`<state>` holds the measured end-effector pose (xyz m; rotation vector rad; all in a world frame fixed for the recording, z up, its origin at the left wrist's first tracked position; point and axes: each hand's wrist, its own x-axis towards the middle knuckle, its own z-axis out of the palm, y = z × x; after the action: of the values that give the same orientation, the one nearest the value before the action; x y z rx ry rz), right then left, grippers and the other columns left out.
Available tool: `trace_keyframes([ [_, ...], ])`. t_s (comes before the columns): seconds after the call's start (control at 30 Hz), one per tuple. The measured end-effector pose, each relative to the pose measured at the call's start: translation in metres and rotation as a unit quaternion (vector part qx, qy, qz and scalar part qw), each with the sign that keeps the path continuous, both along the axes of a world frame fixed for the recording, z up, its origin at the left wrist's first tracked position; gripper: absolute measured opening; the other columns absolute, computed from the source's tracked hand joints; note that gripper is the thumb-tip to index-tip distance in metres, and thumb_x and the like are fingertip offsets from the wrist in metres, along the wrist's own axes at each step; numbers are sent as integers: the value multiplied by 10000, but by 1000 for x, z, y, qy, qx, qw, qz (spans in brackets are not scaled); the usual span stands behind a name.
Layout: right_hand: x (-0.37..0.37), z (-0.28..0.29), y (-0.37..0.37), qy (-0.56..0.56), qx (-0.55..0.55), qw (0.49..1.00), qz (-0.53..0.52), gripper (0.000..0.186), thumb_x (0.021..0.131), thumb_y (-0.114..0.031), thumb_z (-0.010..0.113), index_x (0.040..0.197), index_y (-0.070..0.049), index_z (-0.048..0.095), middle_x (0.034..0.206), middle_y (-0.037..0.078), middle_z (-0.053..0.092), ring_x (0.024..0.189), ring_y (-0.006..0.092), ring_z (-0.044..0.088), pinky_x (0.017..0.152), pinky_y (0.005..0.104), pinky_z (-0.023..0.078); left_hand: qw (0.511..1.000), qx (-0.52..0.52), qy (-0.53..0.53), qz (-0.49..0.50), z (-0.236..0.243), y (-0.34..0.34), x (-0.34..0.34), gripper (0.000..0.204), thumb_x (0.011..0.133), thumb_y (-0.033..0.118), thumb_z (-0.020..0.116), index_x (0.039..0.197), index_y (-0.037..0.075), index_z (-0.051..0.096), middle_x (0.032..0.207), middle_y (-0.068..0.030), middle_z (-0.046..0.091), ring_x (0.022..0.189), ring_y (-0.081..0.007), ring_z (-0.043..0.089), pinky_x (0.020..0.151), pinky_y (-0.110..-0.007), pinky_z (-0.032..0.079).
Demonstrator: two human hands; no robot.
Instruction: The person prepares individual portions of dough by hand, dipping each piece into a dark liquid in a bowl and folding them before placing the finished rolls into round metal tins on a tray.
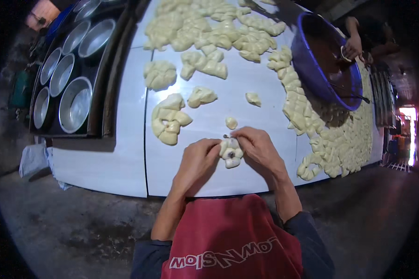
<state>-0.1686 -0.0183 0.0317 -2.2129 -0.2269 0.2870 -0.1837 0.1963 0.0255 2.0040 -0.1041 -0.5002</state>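
My left hand (200,160) has curled fingers gripping the left edge of a small flower-shaped piece of pale dough (232,162) with a dark dot at its middle. My right hand (256,149) grips its upper right, fingers bent, beside a small dark bit (226,136). Just beyond lies a round dough lump (231,122); a larger ring-like cluster (167,135) rests to the left, and more loose pieces (201,96) sit farther up the white table (181,176).
A dark rack of round metal pans (74,104) stands at left. Many dough pieces (335,153) cover the right and far table. A blue tub (302,51) of brown contents sits at upper right, with another person's hand (353,46) at its rim. A bright doorway (410,135) shows far right.
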Motion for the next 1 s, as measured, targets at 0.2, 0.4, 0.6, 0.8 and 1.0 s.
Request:
trace_keyframes([
  [0.2, 26, -11, 0, -189, -99, 976, 38, 370, 823, -147, 696, 1164, -21, 624, 1099, 137, 638, 1007, 315, 606, 876, 389, 500, 996, -15, -55, 69, -1, -1, 9, 385, 919, 226, 639, 1213, -22, 634, 1046, -213, 705, 934, -265, 707, 819, -341, 531],
  [0.4, 53, -7, -19, -235, -154, 949, -142, 402, 836, -144, 695, 1224, -80, 614, 1180, 130, 634, 1117, 332, 566, 922, 420, 472, 995, 13, -99, 12, -3, -4, 40, 378, 915, 193, 658, 1243, 9, 624, 1095, -172, 689, 987, -265, 696, 826, -349, 548],
  [0.6, 74, -46, -54, -166, -5, 976, -142, 333, 940, -174, 586, 1257, -72, 591, 1025, 88, 678, 894, 229, 641, 772, 343, 508, 961, 98, -206, -158, 6, -38, 78, 235, 830, 96, 672, 1063, 81, 696, 1059, -143, 659, 936, -319, 663, 781, -416, 531],
  [0.8, 41, -22, -43, 116, 379, 883, -252, 399, 1018, -351, 459, 1217, -32, 593, 900, 25, 601, 764, 95, 542, 706, 241, 472, 985, -33, -147, -88, 1, -46, 93, 206, 896, 173, 672, 1028, 18, 700, 904, -142, 715, 753, -267, 690, 686, -341, 529],
  [1.0, 33, -34, -17, 130, 382, 896, -184, 328, 960, -295, 638, 1146, -24, 629, 911, 4, 617, 791, 73, 565, 678, 228, 473, 997, -50, -50, -43, 11, -55, 92, 289, 864, 201, 703, 1065, -6, 700, 909, -130, 683, 786, -199, 630, 705, -322, 510],
])
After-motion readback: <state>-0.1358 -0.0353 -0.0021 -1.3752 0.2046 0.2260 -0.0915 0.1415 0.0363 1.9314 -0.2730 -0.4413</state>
